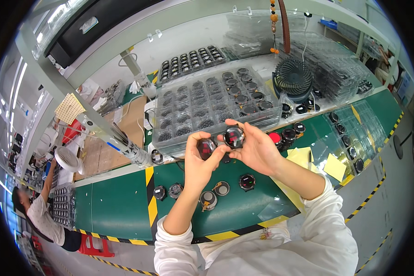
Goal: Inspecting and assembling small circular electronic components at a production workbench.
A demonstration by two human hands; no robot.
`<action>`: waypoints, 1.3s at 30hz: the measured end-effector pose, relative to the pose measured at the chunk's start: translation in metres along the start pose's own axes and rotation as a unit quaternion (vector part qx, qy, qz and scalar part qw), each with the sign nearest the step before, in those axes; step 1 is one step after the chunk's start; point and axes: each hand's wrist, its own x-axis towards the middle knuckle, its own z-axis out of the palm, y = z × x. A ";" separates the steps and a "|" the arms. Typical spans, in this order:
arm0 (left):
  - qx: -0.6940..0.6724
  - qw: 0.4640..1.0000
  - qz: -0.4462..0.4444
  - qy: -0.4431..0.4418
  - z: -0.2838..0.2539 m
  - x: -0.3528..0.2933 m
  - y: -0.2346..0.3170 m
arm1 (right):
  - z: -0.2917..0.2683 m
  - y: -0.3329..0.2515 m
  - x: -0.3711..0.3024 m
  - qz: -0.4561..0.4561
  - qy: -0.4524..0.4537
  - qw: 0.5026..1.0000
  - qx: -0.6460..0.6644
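Electronics assembly line: green conveyor belt (119,207) with hazard tape, stacked clear part trays (207,108) centre frame, co-worker (37,211) lower left.

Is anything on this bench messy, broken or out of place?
Nothing looks damaged or spilled. The left hand and right hand each hold a round black part. Several similar round parts lie loose on the green mat rather than in the clear trays, and yellow sheets lie scattered at the right.
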 end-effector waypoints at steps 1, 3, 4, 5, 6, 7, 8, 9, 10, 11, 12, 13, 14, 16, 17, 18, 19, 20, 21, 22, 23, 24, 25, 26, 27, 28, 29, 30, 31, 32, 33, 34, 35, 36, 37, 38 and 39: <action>0.000 1.000 0.001 0.001 0.001 0.000 0.002 | 0.002 0.000 0.001 0.003 -0.006 0.999 0.041; -0.116 0.992 -0.047 0.016 0.004 0.001 0.003 | 0.005 0.003 0.002 -0.015 -0.004 1.000 0.017; -0.119 0.991 -0.054 0.018 0.001 0.003 0.001 | 0.006 0.004 0.002 -0.034 0.000 0.999 -0.006; -0.119 0.991 -0.053 0.017 -0.002 0.004 0.001 | 0.006 0.004 0.001 -0.034 0.000 0.999 -0.007; -0.123 0.991 -0.048 0.017 -0.004 0.004 0.001 | 0.004 0.004 0.001 -0.032 -0.011 0.999 -0.015; -0.128 0.991 -0.044 0.018 -0.005 0.004 0.001 | 0.003 0.004 0.001 -0.030 -0.021 0.999 -0.023; -0.128 0.991 -0.044 0.018 -0.005 0.004 0.002 | 0.003 0.004 0.001 -0.030 -0.021 0.999 -0.023; -0.113 0.993 -0.028 0.013 -0.004 0.003 0.002 | 0.004 0.005 0.000 -0.034 -0.025 0.999 -0.025; -0.098 0.995 -0.012 0.008 -0.004 0.002 0.002 | 0.004 0.005 0.000 -0.037 -0.029 0.999 -0.026; -0.098 0.995 -0.011 0.008 -0.003 0.002 0.004 | 0.004 0.005 0.000 -0.038 -0.030 0.999 -0.026; -0.089 0.996 -0.011 0.018 0.000 0.001 0.006 | 0.006 0.004 -0.001 -0.038 -0.030 0.998 -0.031; -0.080 0.996 -0.010 0.029 0.002 0.000 0.007 | 0.007 0.003 -0.001 -0.037 -0.030 0.998 -0.037; -0.080 0.996 -0.010 0.030 0.002 0.001 0.007 | 0.008 0.003 -0.001 -0.037 -0.031 0.998 -0.037; -0.073 0.997 0.003 0.027 0.002 0.001 0.006 | 0.010 0.001 -0.002 -0.033 -0.041 0.998 -0.030; -0.073 0.997 0.003 0.027 0.002 0.001 0.006 | 0.010 0.001 -0.002 -0.033 -0.041 0.998 -0.030; -0.073 0.997 0.003 0.028 0.003 0.001 0.007 | 0.010 0.001 -0.002 -0.032 -0.045 0.998 -0.031; -0.072 0.997 0.002 0.029 0.003 0.001 0.007 | 0.010 0.001 -0.002 -0.030 -0.049 0.998 -0.032; -0.072 0.997 0.002 0.029 0.003 0.001 0.007 | 0.009 0.002 -0.002 -0.031 -0.049 0.998 -0.032; -0.074 0.997 0.002 0.027 0.003 0.000 0.007 | 0.008 0.003 -0.001 -0.032 -0.053 0.998 -0.030; -0.075 0.997 0.003 0.027 0.003 0.000 0.007 | 0.007 0.003 -0.001 -0.034 -0.057 0.997 -0.028; -0.075 0.997 0.003 0.027 0.003 0.000 0.007 | 0.008 0.003 -0.001 -0.033 -0.058 0.997 -0.028; -0.067 0.997 0.000 0.028 0.002 0.000 0.007 | 0.008 0.004 -0.001 -0.033 -0.053 0.997 -0.034; -0.059 0.998 -0.003 0.029 0.001 0.000 0.006 | 0.009 0.004 -0.001 -0.032 -0.048 0.998 -0.040; -0.059 0.998 -0.003 0.029 -0.001 0.001 0.004 | 0.008 0.003 0.000 -0.032 -0.049 0.997 -0.040; -0.065 0.998 -0.007 0.023 -0.004 0.002 0.002 | 0.007 0.001 0.000 -0.013 -0.038 0.999 -0.022; -0.072 0.997 -0.012 0.017 -0.005 0.003 0.000 | 0.005 -0.001 0.000 0.005 -0.027 1.000 -0.004; -0.073 0.997 -0.012 0.016 -0.004 0.003 0.001 | 0.004 -0.003 0.000 0.004 -0.027 1.000 -0.004; -0.085 0.996 -0.017 0.021 -0.003 0.003 0.001 | 0.002 -0.004 0.000 0.018 -0.024 0.999 0.016; -0.098 0.995 -0.022 0.026 -0.002 0.003 0.001 | 0.000 -0.004 0.000 0.031 -0.021 0.999 0.036; -0.098 0.995 -0.023 0.025 -0.001 0.003 0.002 | -0.002 -0.003 0.001 0.030 -0.019 0.999 0.036; -0.154 0.987 -0.032 0.014 -0.001 0.003 0.005 | -0.005 -0.001 0.001 0.029 -0.002 1.000 -0.004; -0.209 0.977 -0.041 0.004 -0.003 0.002 0.007 | -0.005 0.000 0.002 0.029 0.014 0.999 -0.044; -0.208 0.977 -0.043 0.004 -0.004 0.002 0.007 | -0.005 0.001 0.002 0.029 0.015 0.999 -0.043; -0.194 0.980 -0.043 0.003 -0.005 0.002 0.007 | -0.004 0.002 0.001 0.024 0.017 0.997 -0.069; -0.180 0.983 -0.044 0.003 -0.006 0.002 0.006 | -0.004 0.003 0.002 0.018 0.020 0.995 -0.097; -0.180 0.983 -0.045 0.002 -0.005 0.001 0.005 | -0.003 0.003 0.001 0.017 0.021 0.995 -0.096; -0.159 0.986 -0.039 0.006 -0.004 0.001 0.004 | 0.000 0.002 0.000 0.023 0.022 0.997 -0.068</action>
